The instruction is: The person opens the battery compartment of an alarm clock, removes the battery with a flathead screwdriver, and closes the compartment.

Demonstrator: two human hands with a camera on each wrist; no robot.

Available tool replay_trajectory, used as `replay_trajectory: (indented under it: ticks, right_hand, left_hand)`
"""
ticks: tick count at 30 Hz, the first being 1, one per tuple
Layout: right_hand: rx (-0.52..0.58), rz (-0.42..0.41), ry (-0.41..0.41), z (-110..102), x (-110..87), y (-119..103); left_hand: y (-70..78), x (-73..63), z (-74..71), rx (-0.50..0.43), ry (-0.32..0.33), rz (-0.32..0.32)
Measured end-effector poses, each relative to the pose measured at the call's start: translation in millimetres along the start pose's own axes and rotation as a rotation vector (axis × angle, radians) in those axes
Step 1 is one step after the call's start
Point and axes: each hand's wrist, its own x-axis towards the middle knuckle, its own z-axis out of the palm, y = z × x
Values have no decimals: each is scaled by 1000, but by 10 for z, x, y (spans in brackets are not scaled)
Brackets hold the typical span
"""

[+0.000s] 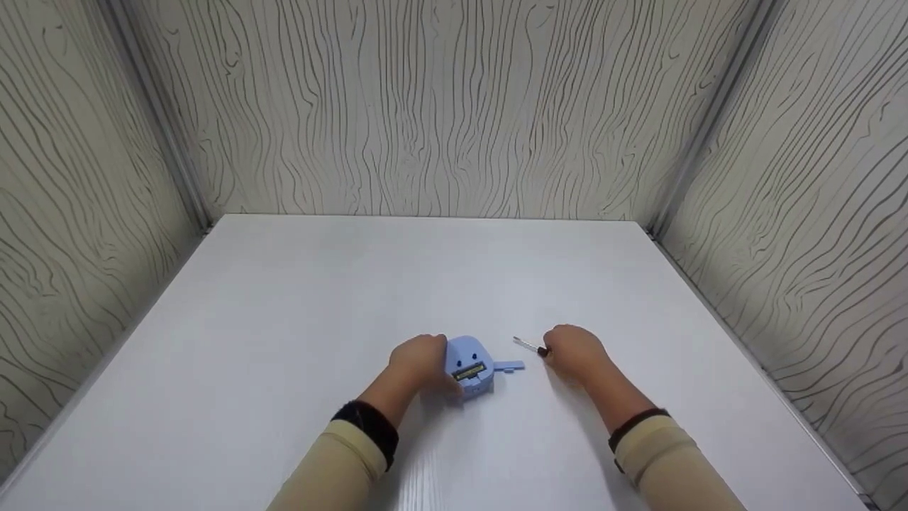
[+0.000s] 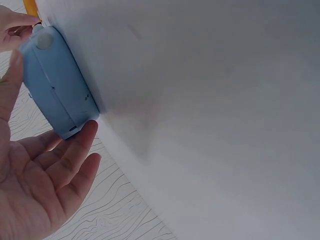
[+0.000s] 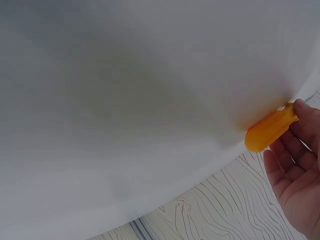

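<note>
Far left, your left wall (image 1: 71, 234) carries a dark wood-grain pattern, meeting the back wall (image 1: 425, 106) at a grey post (image 1: 159, 121). White tabletop (image 1: 305, 284) spreads across the middle ground.

Your left sleeve (image 1: 330, 465), beige, comes up from the bottom edge, with a black wristband (image 1: 365, 426) at its end. Your left hand (image 1: 418, 362) grasps the blue device (image 1: 468, 348) by its left side, thumb on the near side, fingers toward the far side. Device sits at the tabletop's near middle, between your hands; whether its whole base rests flat, you cannot tell. Rounded corners, two small black dots on the upper face, and below them a dark recess (image 1: 469, 371) with a yellowish strip inside. In the left wrist view, a pale round disc (image 2: 44, 40) shows near one end of the body.

From the device's right side a blue flap (image 1: 509, 366) sticks out.

Next, near the flap but apart from it: the screwdriver (image 1: 528, 345), its metal shaft angled left and away from you. Your right hand (image 1: 576, 351) pinches it near the dark collar; the right wrist view shows its orange handle (image 3: 270, 130).

Right sleeve (image 1: 684, 468), also beige, ends in a dark band (image 1: 635, 426). Far right, the patterned right wall (image 1: 801, 234).
</note>
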Motion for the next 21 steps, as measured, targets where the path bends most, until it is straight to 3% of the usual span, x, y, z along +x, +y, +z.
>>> replay_trajectory:
  ticks: [21]
  right_hand:
    - [-22,-66,45,-37,-10,-17]
  left_hand:
    - [11,-18,-25,9,-4,-11]
